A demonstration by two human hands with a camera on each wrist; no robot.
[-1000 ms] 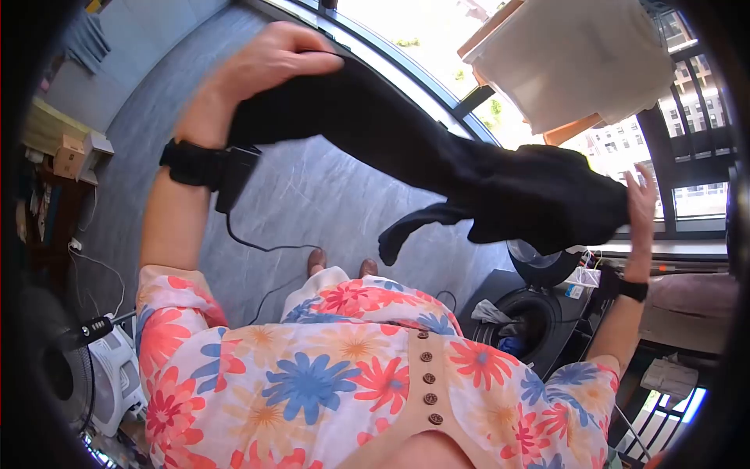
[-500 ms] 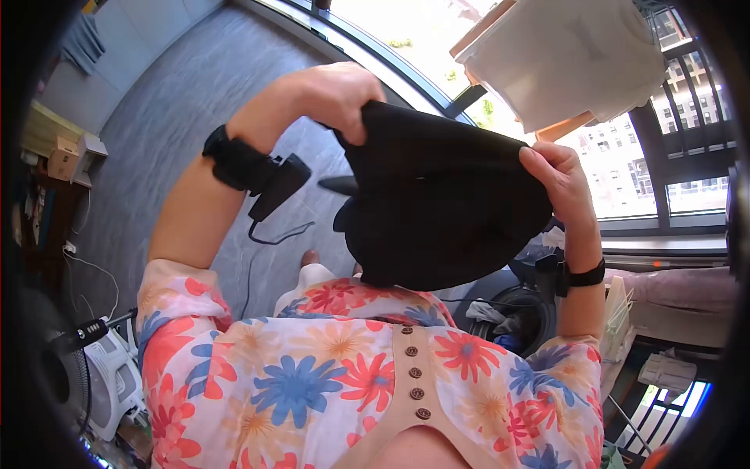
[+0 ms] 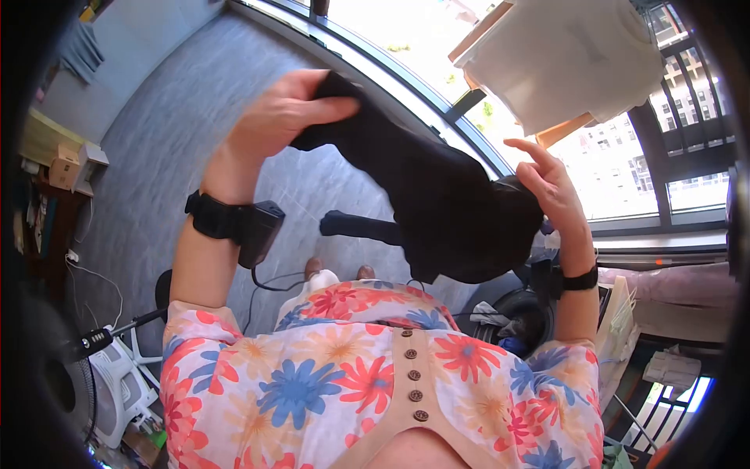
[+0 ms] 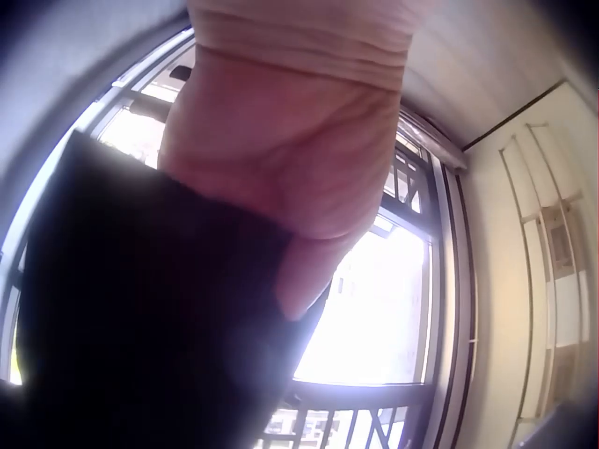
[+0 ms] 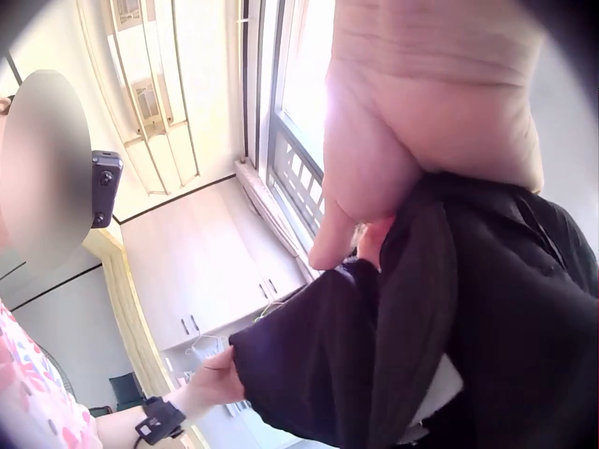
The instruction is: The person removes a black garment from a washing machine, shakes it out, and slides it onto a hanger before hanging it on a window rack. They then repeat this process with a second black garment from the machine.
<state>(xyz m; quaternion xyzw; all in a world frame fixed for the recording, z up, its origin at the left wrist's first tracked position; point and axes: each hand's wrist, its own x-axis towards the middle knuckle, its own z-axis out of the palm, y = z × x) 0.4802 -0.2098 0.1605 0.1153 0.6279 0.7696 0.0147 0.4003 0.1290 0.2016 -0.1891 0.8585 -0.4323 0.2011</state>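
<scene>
A black garment (image 3: 461,203) stretches between my two hands in front of my body. My left hand (image 3: 285,113) pinches its upper left end, thumb laid over the cloth. At the other end, my right hand (image 3: 553,187) holds the bunched cloth, its index finger extended away from the fabric. A narrow, tube-like part (image 3: 359,227) of the garment sticks out to the left below. The left wrist view shows the dark cloth (image 4: 150,309) hanging from the palm side. In the right wrist view, folds of the garment (image 5: 505,299) hide most of the right fingers.
Below right, a dark front-loading washing machine (image 3: 523,316) has cloth at its round opening. White cloth (image 3: 562,66) hangs by the window at upper right. A white-framed object (image 3: 117,387) stands at lower left. Grey floor (image 3: 168,148) lies ahead, with a cardboard box (image 3: 64,166) far left.
The hands came together around the bunched garment, then my left hand drew away to the left, stretching it again. My right hand moved inward from the far right, and its index finger has straightened.
</scene>
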